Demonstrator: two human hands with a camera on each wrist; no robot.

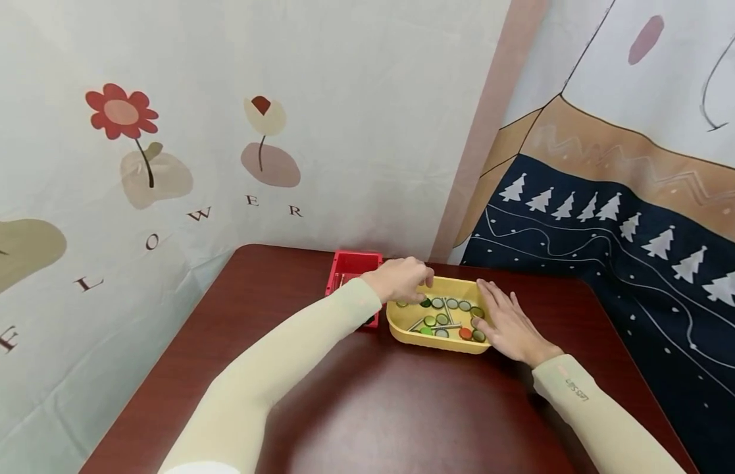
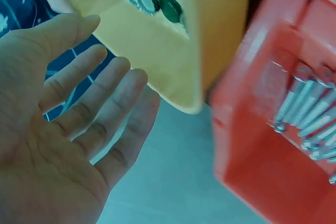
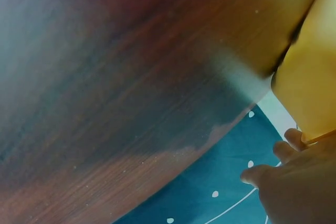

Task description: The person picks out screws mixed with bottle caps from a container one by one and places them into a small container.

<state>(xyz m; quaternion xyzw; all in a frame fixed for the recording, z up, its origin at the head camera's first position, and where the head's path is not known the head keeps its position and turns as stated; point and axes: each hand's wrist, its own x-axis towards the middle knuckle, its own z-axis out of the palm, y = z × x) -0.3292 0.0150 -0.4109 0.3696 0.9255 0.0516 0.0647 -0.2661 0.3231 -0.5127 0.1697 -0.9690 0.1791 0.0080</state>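
Note:
A yellow tub (image 1: 438, 342) holds several bottle caps (image 1: 464, 334) in green, silver and orange, with a few long metal screws (image 1: 445, 326) among them. My left hand (image 1: 401, 280) hovers over the tub's left end; in the left wrist view its palm is bare and the fingers are loosely extended. At the other end, my right hand (image 1: 512, 327) holds the right rim, thumb over the inside and fingers along the outer side. In the right wrist view the tub's wall hides that thumb.
Left of the tub stands a red box (image 1: 358, 255), partly hidden by my left arm. Silver screws (image 2: 310, 108) lie side by side in it, as the left wrist view shows. Both containers stand near the far edge of the dark wooden table (image 1: 391, 408), before a printed cloth backdrop (image 1: 367, 131).

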